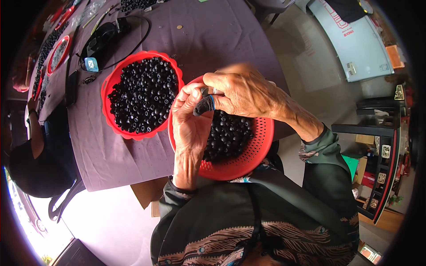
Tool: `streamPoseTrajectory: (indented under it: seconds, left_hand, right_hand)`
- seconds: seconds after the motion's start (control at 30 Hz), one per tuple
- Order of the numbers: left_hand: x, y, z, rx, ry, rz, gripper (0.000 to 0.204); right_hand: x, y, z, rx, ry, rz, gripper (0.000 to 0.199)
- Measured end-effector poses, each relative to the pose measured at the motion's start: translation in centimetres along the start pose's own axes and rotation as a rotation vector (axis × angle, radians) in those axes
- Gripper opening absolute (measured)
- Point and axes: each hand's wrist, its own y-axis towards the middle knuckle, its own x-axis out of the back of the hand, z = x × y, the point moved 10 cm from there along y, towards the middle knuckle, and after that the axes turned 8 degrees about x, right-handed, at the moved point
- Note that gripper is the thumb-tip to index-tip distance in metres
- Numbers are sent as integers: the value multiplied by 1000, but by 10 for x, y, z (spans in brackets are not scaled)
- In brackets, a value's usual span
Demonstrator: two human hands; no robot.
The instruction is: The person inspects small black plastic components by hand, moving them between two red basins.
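Note:
My left hand (191,122) and my right hand (250,94) meet above the red perforated basket (262,148), fingertips pinched close together. A black cover with a blue edge (204,106) sits on my right thumb. Between the fingertips shows a small dark bit, too hidden to name. Small round black pieces (228,135), many with a hole, fill the basket below my hands. To the left, a red scalloped basket (106,98) holds a heap of similar black pieces (146,95).
A purple cloth (95,153) covers the table. Beyond the left basket lie a black corded device (101,40) and a blue-white packet (91,64). A small red tray (66,42) stands farther left, near another person's arm (36,133). A black shelf unit (384,155) stands at right.

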Motion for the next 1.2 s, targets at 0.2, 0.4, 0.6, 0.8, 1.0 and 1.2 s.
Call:
streamPoseTrajectory:
  seconds: [0.2, 0.4, 0.6, 0.8, 1.0, 1.2]
  left_hand:
    - [4, 0, 0, 6, -26, 24, 15]
    - [-1, -1, 0, -7, -29, 30, 15]
    - [-2, 1, 2, -4, -63, 81, 12]
    - [-3, 2, 0, -9, -80, 78, 11]
    - [2, 2, 0, 0, -61, 79, 11]
    - [1, 1, 0, -2, -44, 41, 12]
  right_hand:
    - [11, 4, 7, 17, -11, -6, 22]
    - [5, 3, 5, 29, -20, 3, 24]
    - [5, 2, 3, -5, -7, 16, 24]
    - [5, 4, 6, 6, -38, 23, 24]
    - [3, 3, 3, 11, -33, 14, 22]
    - [2, 3, 4, 6, -50, 35, 22]
